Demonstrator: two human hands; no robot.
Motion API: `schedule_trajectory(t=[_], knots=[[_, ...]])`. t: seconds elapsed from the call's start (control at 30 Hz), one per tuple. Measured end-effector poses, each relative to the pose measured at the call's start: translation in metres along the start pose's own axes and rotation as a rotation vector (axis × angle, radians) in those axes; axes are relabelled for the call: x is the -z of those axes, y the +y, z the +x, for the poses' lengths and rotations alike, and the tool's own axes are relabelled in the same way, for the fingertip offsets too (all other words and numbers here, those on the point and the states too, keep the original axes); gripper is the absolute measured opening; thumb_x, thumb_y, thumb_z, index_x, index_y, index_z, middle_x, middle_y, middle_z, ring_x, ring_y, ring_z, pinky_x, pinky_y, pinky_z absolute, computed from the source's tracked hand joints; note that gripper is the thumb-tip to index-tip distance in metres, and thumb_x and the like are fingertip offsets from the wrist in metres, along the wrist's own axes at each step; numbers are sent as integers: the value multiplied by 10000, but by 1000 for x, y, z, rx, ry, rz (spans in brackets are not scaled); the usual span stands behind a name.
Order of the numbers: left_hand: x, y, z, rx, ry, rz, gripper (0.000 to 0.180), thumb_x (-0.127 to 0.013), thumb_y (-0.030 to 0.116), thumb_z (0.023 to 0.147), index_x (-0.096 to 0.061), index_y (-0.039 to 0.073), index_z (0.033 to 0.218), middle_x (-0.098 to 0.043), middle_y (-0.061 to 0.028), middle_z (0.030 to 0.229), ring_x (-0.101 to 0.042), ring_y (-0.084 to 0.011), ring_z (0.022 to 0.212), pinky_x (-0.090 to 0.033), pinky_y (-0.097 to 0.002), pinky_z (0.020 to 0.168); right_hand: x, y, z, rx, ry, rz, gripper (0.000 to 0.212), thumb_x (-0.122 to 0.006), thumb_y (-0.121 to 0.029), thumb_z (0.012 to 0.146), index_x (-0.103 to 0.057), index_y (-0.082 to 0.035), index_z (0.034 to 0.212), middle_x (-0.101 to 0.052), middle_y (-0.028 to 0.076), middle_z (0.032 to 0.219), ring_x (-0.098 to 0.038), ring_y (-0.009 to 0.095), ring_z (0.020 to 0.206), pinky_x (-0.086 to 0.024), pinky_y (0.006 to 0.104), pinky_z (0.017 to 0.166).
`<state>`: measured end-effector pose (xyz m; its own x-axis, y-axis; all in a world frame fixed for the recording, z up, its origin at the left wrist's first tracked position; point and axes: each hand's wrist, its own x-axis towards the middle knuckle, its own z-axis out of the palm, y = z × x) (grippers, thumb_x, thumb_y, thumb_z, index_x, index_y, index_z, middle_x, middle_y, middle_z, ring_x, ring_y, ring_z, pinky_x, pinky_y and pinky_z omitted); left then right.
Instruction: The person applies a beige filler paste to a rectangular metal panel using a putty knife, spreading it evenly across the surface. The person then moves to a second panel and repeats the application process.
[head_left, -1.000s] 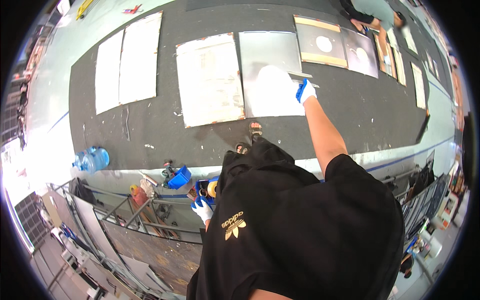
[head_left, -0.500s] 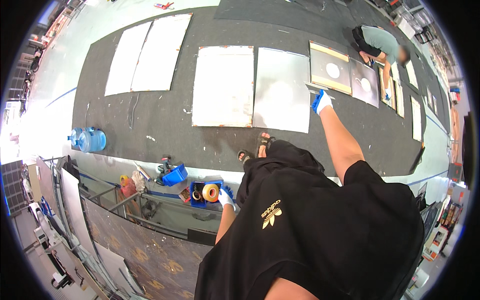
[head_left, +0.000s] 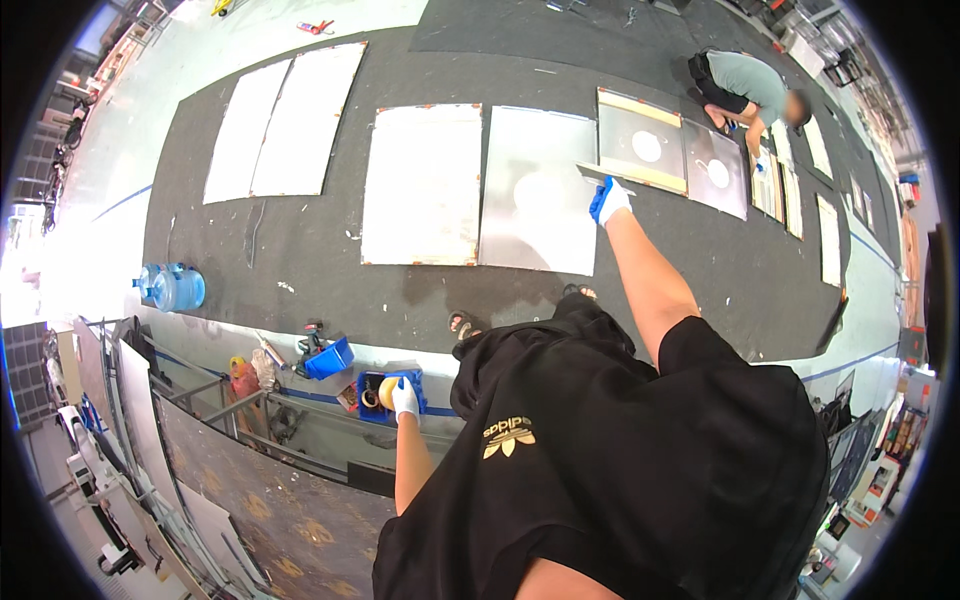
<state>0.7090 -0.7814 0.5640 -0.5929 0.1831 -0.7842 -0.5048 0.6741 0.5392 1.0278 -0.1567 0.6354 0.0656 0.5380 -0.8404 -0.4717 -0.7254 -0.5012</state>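
Observation:
My left hand, in a white glove with a blue palm, is closed on a roll of yellowish tape. It hangs in front of a blue bin at lower left, where a darker roll shows. Stretched out ahead and to the right, my right hand wears a matching glove. Its fingers close round a thin, flat grey strip, whose ends stick out on both sides. Beyond the strip lie a grey panel and a panel with tan bands and a round bright patch.
White panels lie across dark matting. A co-worker bends over narrower panels at far right. Blue water jugs, another blue bin and a cordless drill stand left. A metal frame and brown board are near left.
Both hands have swung left, and the strip has moved with my right hand. The tape roll has turned from face-on to nearly edge-on. My feet have shifted apart.

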Motion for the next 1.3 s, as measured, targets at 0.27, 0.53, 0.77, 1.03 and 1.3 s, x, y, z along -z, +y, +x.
schedule_trajectory(t=[0.27,0.53,0.77,1.03,1.3], knots=[[-160,-25,-102,-65,246,-418,439,-635,447,1001,-694,34,1137,-706,-44,951,-621,-128,735,-476,-283,662,66,-79,82,-103,-90,-18,443,-630,-507,987,-539,-164,722,-434,-7,546,-398,161,398,-330,322,389],[-250,-81,-215,-36,300,-501,393,-586,359,1049,-707,5,1170,-732,-90,1045,-674,-206,908,-540,-360,858,88,-141,120,-28,-115,-184,395,-639,-455,993,-557,-176,726,-480,2,579,-415,158,406,-341,332,383],[-271,-155,-193,229,326,-293,330,-625,384,1013,-755,81,999,-682,-16,861,-555,-126,688,-476,-338,605,62,-134,129,-27,-106,-381,482,-636,-532,972,-585,-142,694,-438,17,520,-403,174,391,-322,347,383],[-292,-46,-101,238,-93,-435,358,-618,459,1006,-708,114,1041,-712,-34,895,-625,-161,687,-482,-300,594,42,-132,119,-19,16,-566,505,-585,-587,996,-704,-107,893,-546,42,623,-435,185,434,-385,372,441],[-303,104,-52,13,-110,-332,486,-622,497,1009,-702,77,1240,-743,-84,1074,-668,-184,839,-527,-351,764,9,-158,139,-26,-13,-544,493,-582,-557,1016,-695,-99,870,-486,25,569,-455,185,448,-388,363,448]])
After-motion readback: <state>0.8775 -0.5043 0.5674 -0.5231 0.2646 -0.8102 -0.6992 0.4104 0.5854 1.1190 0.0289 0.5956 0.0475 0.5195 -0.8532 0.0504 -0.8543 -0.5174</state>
